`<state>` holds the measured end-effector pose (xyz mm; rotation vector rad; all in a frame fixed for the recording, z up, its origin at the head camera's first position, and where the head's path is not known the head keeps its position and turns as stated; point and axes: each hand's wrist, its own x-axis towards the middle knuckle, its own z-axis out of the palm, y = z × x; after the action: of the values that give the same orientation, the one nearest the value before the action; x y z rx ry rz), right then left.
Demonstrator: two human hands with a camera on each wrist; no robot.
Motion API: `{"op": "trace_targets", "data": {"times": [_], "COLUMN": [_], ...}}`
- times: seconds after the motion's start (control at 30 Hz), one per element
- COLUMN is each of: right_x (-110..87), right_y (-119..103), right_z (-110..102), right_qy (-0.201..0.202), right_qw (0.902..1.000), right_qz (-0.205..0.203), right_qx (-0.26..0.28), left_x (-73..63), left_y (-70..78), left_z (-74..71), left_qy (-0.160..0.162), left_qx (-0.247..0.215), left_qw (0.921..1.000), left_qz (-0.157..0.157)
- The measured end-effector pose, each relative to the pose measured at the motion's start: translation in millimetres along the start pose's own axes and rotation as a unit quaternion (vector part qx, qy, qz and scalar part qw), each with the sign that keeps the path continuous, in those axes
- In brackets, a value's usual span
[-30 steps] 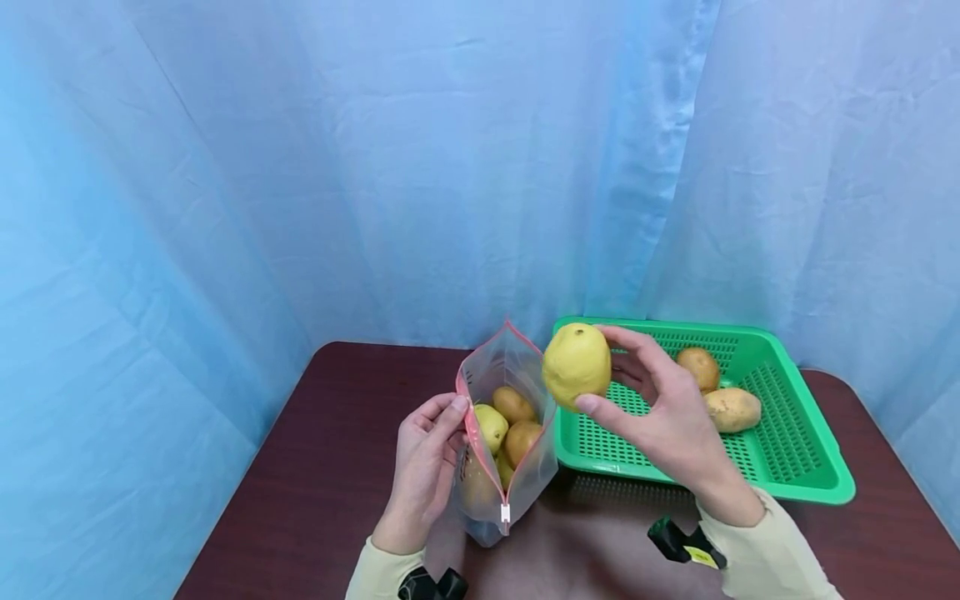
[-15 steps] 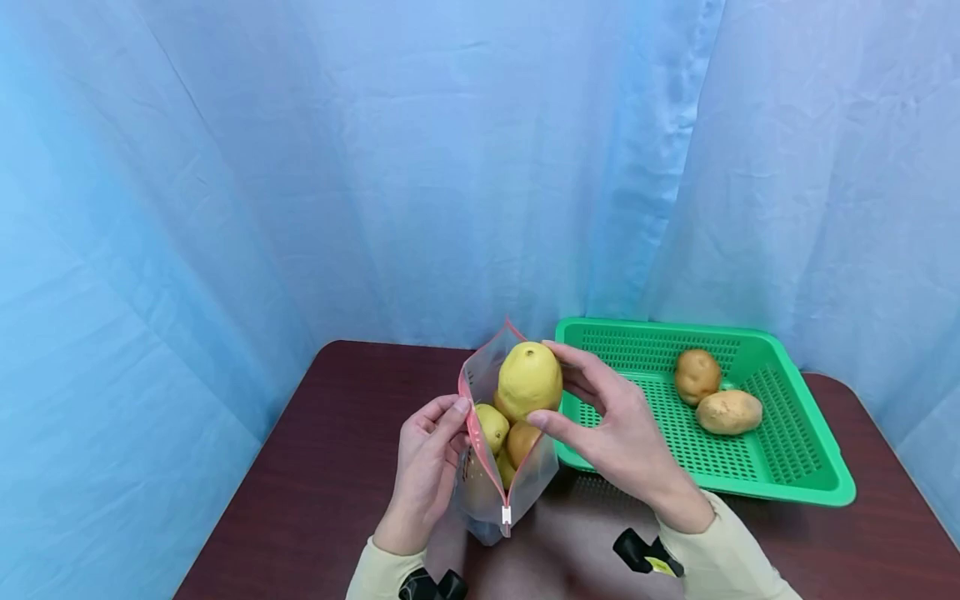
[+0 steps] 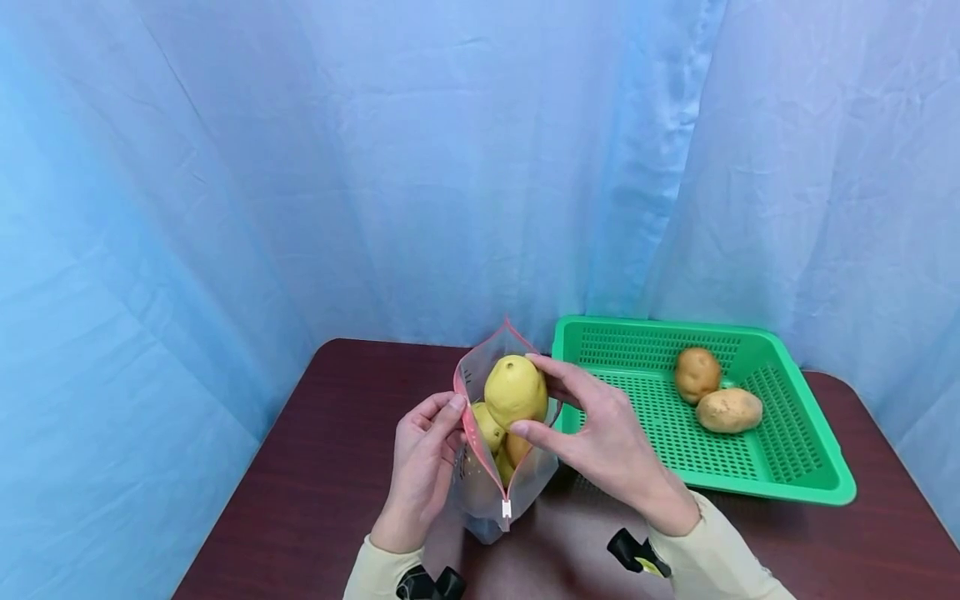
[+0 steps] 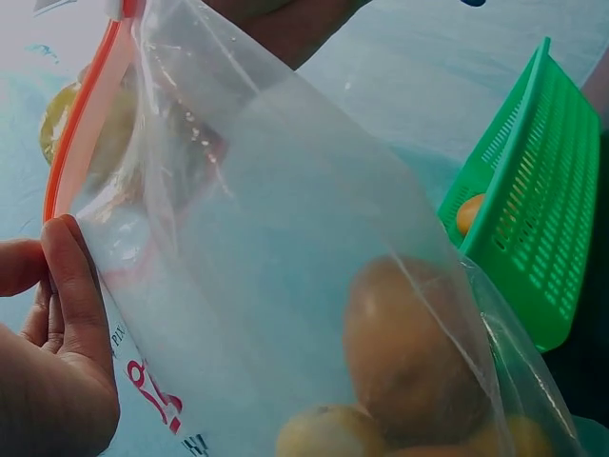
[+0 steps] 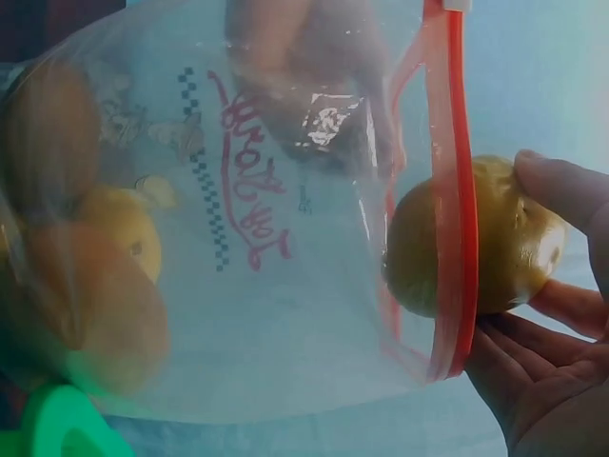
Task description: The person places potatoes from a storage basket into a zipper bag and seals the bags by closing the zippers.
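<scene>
A clear zip bag [image 3: 481,500] with a pink rim stands upright, its mouth spread. My left hand [image 3: 423,467] pinches the rim on the left side between thumb and fingers. A yellow lemon [image 3: 514,388] is held by my right hand [image 3: 603,433], thumb on the near side and fingers behind. In the right wrist view that lemon is partly inside the bag's mouth, overlapped by the orange-red rim. Lower in the bag lie another lemon [image 3: 487,427] and brown potatoes [image 4: 404,338], seen through the film.
A green perforated basket [image 3: 813,454] stands right of the bag, with two potatoes [image 3: 729,411] in it. A white slider [image 3: 506,508] sits at the near end of the zip. The dark wooden table [image 3: 300,500] is backed by a blue curtain [image 3: 450,167].
My right hand has moved left from over the basket and lowered the lemon into the bag's mouth. My left hand keeps its hold on the rim.
</scene>
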<state>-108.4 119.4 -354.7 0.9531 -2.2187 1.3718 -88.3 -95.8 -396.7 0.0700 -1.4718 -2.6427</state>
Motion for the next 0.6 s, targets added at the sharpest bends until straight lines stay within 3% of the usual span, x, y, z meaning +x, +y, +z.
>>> {"op": "trace_targets", "data": {"times": [0.23, 0.37, 0.6], "right_x": [-3.0, -4.0, -7.2], "right_y": [-2.4, -1.6, 1.3], "right_z": [0.1, 2.3, -2.2], "right_qy": [-0.044, -0.066, -0.091], "right_qw": [0.9937, 0.9905, 0.9915], "right_qz": [0.057, 0.076, 0.046], "right_qx": [-0.086, -0.094, -0.080], "left_x": [-0.7, -0.4, -0.7], "left_y": [2.2, 3.7, 5.0], "left_z": [-0.1, 1.4, 1.5], "left_qy": [-0.004, -0.005, 0.004], "left_qx": [0.006, 0.011, -0.002], "left_qw": [1.0000, 0.9999, 1.0000], "left_qz": [0.004, 0.005, 0.006]}}
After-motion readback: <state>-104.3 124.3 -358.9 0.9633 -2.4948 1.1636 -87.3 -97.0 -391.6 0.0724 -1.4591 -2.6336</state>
